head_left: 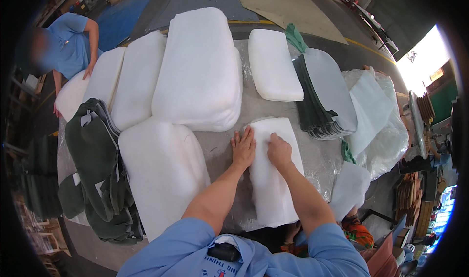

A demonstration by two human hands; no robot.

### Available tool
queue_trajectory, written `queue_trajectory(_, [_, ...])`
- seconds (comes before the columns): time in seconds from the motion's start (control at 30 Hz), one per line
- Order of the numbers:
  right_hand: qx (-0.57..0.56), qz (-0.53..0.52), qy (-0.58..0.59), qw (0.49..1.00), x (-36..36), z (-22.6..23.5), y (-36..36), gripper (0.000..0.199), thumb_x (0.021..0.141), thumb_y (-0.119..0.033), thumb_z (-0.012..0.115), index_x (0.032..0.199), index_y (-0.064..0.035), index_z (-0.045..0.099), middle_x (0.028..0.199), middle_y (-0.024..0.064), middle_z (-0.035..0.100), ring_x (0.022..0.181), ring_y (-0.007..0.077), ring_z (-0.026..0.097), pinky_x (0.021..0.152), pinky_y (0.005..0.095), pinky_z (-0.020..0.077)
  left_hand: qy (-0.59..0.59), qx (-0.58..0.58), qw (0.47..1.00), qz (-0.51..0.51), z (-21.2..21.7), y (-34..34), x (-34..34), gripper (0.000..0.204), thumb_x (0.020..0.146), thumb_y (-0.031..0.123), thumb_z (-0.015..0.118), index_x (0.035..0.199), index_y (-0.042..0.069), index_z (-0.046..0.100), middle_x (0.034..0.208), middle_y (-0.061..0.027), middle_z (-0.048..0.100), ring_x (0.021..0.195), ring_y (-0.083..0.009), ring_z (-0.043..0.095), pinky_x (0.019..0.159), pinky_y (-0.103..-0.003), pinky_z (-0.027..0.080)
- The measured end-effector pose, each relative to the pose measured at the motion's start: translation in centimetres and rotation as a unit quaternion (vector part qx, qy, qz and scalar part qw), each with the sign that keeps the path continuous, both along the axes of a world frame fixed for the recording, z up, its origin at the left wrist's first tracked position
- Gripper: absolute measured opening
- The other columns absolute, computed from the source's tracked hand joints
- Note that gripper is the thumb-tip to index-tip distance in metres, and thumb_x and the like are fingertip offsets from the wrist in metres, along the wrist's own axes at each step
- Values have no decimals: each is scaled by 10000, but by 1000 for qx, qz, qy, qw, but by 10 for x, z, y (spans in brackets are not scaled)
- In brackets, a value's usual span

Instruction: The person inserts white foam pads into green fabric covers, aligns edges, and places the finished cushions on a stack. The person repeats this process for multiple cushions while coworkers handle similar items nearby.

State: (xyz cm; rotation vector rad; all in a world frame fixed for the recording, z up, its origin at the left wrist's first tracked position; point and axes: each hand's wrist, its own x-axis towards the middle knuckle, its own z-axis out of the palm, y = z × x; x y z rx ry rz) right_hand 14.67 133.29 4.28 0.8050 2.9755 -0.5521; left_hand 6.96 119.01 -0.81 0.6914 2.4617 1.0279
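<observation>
In front of me lies a stack of soft white padding sheets (271,189), long and folded or layered, with its near end close to my body. My left hand (243,149) rests flat against the stack's left edge, fingers stretched out. On top of the same stack, my right hand (280,151) is closed with its fingers curled down. Whatever its fingertips may hold is hidden. Another stack of white padding (161,174) lies just left of my left forearm.
Taller white padding stacks (195,67) stand along the far left, where a co-worker (73,42) touches one. Dark green fabric covers (93,164) are heaped at left. A smaller white pad (273,64), grey-and-green pieces (327,91) and clear plastic wrap (391,145) lie right.
</observation>
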Motion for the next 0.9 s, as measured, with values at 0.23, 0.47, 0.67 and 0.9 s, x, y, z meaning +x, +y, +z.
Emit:
queue_trajectory(0.23, [-24, -13, 143, 989, 26, 1, 11, 437, 968, -181, 662, 1394, -87, 623, 1149, 232, 710, 1106, 448, 668, 942, 524, 538, 43, -28, 999, -2, 6, 7, 1, 601, 1135, 367, 392, 1707, 197, 327, 1791, -8, 260, 1626, -474, 167, 1321, -613, 84])
queue_trajectory(0.47, [37, 87, -10, 995, 53, 16, -18, 184, 939, -164, 685, 1082, -92, 595, 1093, 160, 724, 1054, 415, 696, 872, 535, 544, 50, -38, 998, 6, 4, 10, 8, 604, 1135, 393, 375, 1706, 201, 331, 1790, 0, 262, 1630, -472, 164, 1324, -608, 76])
queue_trajectory(0.67, [34, -126, 14, 991, 77, 8, 1, 236, 953, -98, 628, 1186, -110, 592, 1050, 174, 745, 975, 425, 731, 862, 546, 553, 49, -59, 997, 13, 11, -1, 7, 612, 1140, 400, 360, 1717, 206, 296, 1795, -19, 246, 1633, -466, 159, 1326, -604, 69])
queue_trajectory(0.9, [-26, -124, 103, 987, 95, 7, 19, 336, 975, -130, 616, 1312, -131, 621, 1110, 195, 738, 1018, 449, 709, 883, 544, 544, 115, 12, 990, -80, 19, -22, 71, 588, 1134, 335, 411, 1695, 174, 341, 1791, -35, 243, 1624, -471, 176, 1318, -619, 121])
